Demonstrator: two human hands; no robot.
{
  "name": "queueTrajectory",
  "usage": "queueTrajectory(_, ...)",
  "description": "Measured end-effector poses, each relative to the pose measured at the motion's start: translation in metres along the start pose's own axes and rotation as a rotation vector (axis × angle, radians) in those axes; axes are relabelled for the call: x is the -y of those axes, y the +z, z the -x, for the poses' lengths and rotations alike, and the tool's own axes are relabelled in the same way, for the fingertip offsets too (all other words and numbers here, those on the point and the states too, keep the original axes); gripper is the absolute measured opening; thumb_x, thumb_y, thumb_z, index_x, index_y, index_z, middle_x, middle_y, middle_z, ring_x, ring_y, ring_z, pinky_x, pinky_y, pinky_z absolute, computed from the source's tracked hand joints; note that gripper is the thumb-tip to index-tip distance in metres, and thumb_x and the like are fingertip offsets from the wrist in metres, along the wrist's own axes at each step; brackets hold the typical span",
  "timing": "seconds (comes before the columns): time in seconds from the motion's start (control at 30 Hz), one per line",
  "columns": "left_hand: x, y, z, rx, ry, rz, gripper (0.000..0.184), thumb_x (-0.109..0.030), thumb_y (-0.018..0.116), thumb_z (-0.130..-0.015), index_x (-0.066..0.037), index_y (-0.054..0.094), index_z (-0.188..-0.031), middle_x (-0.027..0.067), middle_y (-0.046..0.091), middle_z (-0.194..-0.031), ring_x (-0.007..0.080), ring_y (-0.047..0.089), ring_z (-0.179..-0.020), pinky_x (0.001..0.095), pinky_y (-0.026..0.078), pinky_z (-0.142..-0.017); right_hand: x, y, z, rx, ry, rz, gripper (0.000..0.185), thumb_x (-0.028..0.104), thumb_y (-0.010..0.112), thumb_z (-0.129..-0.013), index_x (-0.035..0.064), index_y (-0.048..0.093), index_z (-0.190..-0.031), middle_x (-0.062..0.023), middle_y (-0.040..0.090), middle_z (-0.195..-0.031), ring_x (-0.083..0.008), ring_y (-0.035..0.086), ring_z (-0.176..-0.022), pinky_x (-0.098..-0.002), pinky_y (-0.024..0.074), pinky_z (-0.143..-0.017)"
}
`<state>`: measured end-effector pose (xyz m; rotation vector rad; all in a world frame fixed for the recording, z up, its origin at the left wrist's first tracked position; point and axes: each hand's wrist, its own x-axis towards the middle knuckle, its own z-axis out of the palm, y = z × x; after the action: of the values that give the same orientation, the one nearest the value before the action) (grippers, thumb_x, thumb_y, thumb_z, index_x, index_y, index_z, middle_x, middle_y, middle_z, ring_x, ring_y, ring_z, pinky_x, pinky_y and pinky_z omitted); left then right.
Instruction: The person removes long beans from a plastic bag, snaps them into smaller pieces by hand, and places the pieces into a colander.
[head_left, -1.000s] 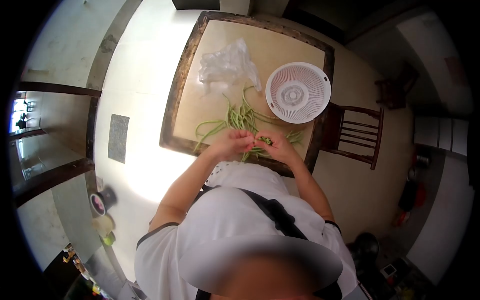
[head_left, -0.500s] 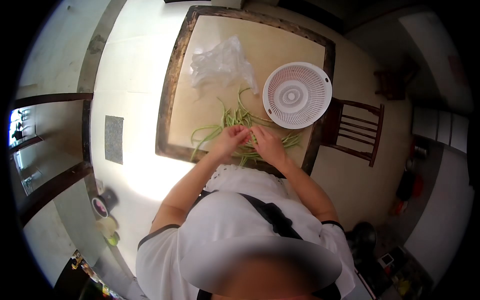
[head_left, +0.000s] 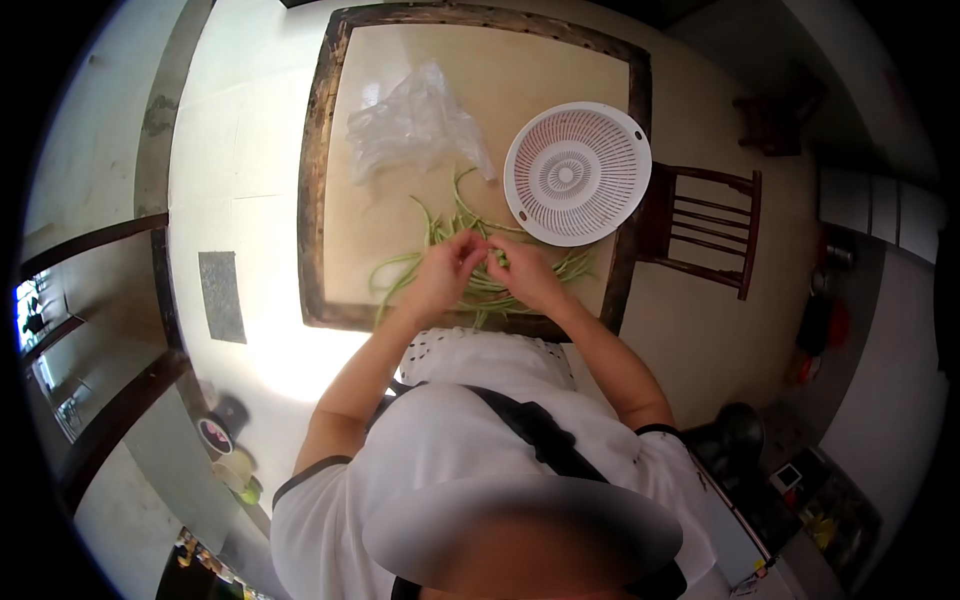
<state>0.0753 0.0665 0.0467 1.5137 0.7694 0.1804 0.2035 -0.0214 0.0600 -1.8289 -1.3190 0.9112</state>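
Observation:
Long green beans point(head_left: 480, 290) lie in a loose, tangled heap along the near side of the table, under and around both hands. My left hand point(head_left: 445, 272) is closed in a pinch over the heap, its fingertips meeting those of the right. What sits between the left fingers is too small to make out. In my right hand point(head_left: 530, 276), short green bean pieces point(head_left: 500, 257) show between the curled fingers. Just beyond that hand stands a white plastic colander point(head_left: 567, 175), with no beans visible inside.
A crumpled clear plastic bag point(head_left: 420, 120) lies at the back left of the wood-framed table point(head_left: 312, 190). A dark wooden chair point(head_left: 710, 222) stands against the right edge. A bucket point(head_left: 215, 432) is on the floor at left.
The view has shifted slightly, so the table sits farther left and higher. My hands stay together over the beans; the fingers have shifted, and bean pieces now show in the right hand.

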Motion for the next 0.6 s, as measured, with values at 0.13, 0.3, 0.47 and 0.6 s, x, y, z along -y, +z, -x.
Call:
queueTrajectory(0.13, -0.011, 0.004, -0.009, -0.123, 0.099, 0.008, 0.008, -0.001, 0.052, -0.078, 0.0, 0.05, -0.085, 0.0053, 0.053, -0.07, 0.0106, 0.048, -0.063, 0.022, 0.04, -0.057, -0.015, 0.017, -0.008, -0.161, -0.071, -0.237, 0.011, 0.014, 0.049, -0.08, 0.005, 0.046, -0.086, -0.0119, 0.051, -0.061, -0.026, 0.05, -0.052, -0.032, 0.0387, -0.047)
queueTrajectory(0.3, -0.002, -0.002, -0.018, -0.099, 0.243, -0.144, 0.006, -0.002, 0.052, -0.078, -0.001, 0.05, -0.084, 0.0069, 0.053, -0.068, 0.0121, 0.05, -0.062, 0.0245, 0.04, -0.056, -0.011, 0.017, -0.01, -0.056, 0.487, -0.848, 0.01, 0.019, 0.046, -0.085, 0.0089, 0.047, -0.082, 0.0011, 0.044, -0.056, -0.0066, 0.039, -0.044, -0.0204, 0.0302, -0.038)
queueTrajectory(0.47, 0.029, -0.026, -0.045, -0.257, 0.081, -0.185, 0.008, -0.009, 0.054, -0.077, -0.002, 0.052, -0.081, 0.009, 0.055, -0.064, 0.0166, 0.053, -0.056, 0.0277, 0.042, -0.053, -0.052, -0.019, -0.026, -0.412, 0.674, -1.081, 0.011, 0.017, 0.05, -0.083, 0.0065, 0.045, -0.081, -0.0007, 0.047, -0.063, -0.0086, 0.042, -0.049, -0.0228, 0.0347, -0.041)
queueTrajectory(0.6, 0.106, -0.066, -0.099, -0.429, -0.217, 0.295, 0.01, -0.008, 0.056, -0.075, 0.001, 0.055, -0.079, 0.0069, 0.056, -0.066, 0.0112, 0.053, -0.059, 0.0229, 0.042, -0.055, -0.091, -0.063, -0.038, -0.528, 0.675, -0.974, 0.035, 0.018, 0.054, -0.08, 0.0035, 0.038, -0.108, -0.0109, 0.048, -0.096, -0.0181, 0.049, -0.082, -0.0312, 0.0436, -0.062)
